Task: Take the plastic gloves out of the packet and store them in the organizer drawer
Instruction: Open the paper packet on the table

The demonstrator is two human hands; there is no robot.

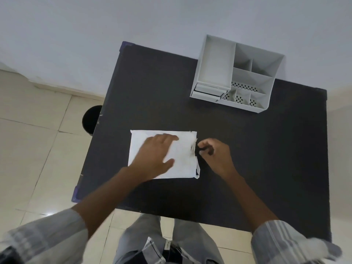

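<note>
A: Where's the packet [182,159]?
B: On the table [152,92], well in front of the organizer [236,73]. The left hand [154,155] lies spread flat on it.
A: The right hand [215,151]?
B: Curled at its right edge; whether it grips anything, I can't tell.

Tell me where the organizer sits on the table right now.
In the head view the organizer stands at the table's far right corner by the wall, well beyond the packet and both hands.
</note>
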